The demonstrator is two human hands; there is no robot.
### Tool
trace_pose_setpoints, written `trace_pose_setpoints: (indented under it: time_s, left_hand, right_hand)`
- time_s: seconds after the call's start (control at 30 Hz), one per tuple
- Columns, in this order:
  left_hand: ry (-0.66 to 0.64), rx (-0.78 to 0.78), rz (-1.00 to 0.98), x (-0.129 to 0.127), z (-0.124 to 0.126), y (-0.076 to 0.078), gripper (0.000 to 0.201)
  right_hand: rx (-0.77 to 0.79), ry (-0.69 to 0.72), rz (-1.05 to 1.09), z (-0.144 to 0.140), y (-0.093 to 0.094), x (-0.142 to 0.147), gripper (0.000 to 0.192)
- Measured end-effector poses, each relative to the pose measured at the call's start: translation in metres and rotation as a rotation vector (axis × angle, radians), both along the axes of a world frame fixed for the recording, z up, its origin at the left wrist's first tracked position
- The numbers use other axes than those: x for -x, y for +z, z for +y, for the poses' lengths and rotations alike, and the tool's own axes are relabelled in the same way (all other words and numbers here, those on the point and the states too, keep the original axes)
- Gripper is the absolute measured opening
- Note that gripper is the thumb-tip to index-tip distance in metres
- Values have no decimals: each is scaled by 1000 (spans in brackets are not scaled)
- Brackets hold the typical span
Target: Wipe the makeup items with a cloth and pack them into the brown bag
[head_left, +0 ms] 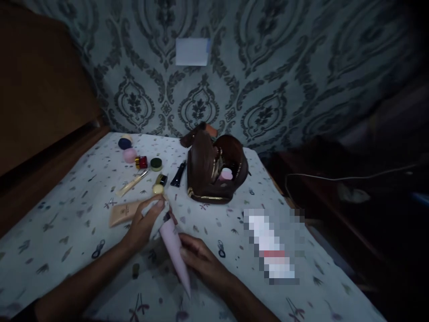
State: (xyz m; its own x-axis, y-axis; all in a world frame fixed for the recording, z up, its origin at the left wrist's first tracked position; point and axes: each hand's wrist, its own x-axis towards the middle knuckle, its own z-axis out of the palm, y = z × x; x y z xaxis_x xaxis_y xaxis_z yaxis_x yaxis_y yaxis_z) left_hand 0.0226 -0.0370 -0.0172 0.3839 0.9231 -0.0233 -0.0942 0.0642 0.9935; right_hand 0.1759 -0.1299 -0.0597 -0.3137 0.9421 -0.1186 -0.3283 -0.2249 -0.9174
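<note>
My right hand (pixel 197 255) is closed around a pale pink squeeze tube (pixel 176 255), which slants with its flat end toward me. At the tube's dark cap end, my left hand (pixel 147 223) grips a white cloth or tissue (pixel 159 220) and presses it near the cap. Just behind my left hand lies a beige tube (pixel 122 213), partly covered by the hand. A brown cosmetic bag (pixel 204 172) stands unzipped beyond my hands, with a pink-and-white item (pixel 226 174) inside its opening.
Left of the bag lie a black tube (pixel 178 174), a brush (pixel 133 183), a green-lidded jar (pixel 156 164), a red bottle (pixel 142 162), a pink round item (pixel 130 155) and other small cosmetics. A pixelated object (pixel 271 246) lies at right on the patterned cloth (pixel 83 268). Wallpaper rises behind.
</note>
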Motion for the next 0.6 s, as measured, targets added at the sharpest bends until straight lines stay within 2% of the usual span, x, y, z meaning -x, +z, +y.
trace_pose_setpoints:
  time_s: [0.1, 0.23, 0.4, 0.6]
  left_hand:
    - [65, 96, -12, -3, -1, 3, 42]
    - [187, 72, 7, -4, 3, 9, 37]
    - [167, 113, 7, -5, 10, 11, 29]
    - [175, 182, 1, -3, 14, -1, 25]
  right_hand:
    - [-10, -17, 45, 0, 2, 0, 55]
    - [11, -19, 25, -1, 2, -1, 78]
    - [-71, -192, -38, -1, 0, -2, 57]
    - [13, -185, 63, -1, 4, -1, 62]
